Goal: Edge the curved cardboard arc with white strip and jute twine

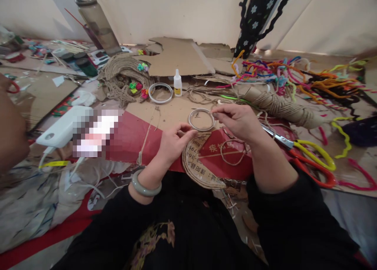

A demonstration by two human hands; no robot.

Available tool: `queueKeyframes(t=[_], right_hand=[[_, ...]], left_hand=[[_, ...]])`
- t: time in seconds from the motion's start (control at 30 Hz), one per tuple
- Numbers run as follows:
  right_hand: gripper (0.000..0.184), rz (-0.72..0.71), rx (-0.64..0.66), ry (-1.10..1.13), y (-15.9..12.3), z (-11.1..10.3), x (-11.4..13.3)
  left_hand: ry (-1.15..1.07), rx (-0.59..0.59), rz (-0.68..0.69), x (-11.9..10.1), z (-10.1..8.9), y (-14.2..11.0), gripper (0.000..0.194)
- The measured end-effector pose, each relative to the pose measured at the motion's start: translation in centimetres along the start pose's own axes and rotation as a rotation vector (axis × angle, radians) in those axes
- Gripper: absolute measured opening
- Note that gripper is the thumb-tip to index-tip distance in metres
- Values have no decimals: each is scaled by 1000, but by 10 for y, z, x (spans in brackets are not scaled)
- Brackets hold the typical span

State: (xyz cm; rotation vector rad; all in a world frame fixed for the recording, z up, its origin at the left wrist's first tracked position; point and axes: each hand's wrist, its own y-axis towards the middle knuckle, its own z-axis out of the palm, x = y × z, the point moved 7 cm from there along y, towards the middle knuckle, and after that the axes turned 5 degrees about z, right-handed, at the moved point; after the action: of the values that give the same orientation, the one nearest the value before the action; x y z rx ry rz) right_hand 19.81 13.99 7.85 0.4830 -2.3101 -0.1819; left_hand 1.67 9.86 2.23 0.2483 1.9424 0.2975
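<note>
A pale ring (pixel 201 119) is held up over the cardboard between my hands. My left hand (pixel 176 142) pinches at its lower left edge, thumb and fingers nearly together. My right hand (pixel 237 120) is closed in a pinch at the ring's right edge, on what looks like a thin strand of twine. A loose twine loop (pixel 234 163) lies below the right hand. Under the left hand is a crescent of printed cardboard (pixel 203 169) edged with rows of twine. A second pale ring (pixel 160 101) and a small white glue bottle (pixel 177 83) are just beyond.
Orange-and-yellow scissors (pixel 313 155) and a wound twine roll (pixel 282 105) lie right. Behind are colourful pipe cleaners (pixel 282 71) and a black flowered holder (pixel 257 20). A twine-coiled piece (pixel 126 73), bottle (pixel 97 22), white device (pixel 66 128) and another person's arm (pixel 11 124) are left.
</note>
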Motion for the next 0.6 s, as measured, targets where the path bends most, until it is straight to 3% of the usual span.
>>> queueKeyframes(t=[0.13, 0.27, 0.6], right_hand=[[22, 15, 64, -16, 0, 3, -4], [21, 28, 115, -45, -1, 7, -5], [14, 31, 275, 99, -2, 19, -4]], left_hand=[[330, 168, 146, -13, 16, 0, 44], [472, 271, 219, -17, 25, -2, 48], [185, 239, 196, -23, 18, -4, 60]])
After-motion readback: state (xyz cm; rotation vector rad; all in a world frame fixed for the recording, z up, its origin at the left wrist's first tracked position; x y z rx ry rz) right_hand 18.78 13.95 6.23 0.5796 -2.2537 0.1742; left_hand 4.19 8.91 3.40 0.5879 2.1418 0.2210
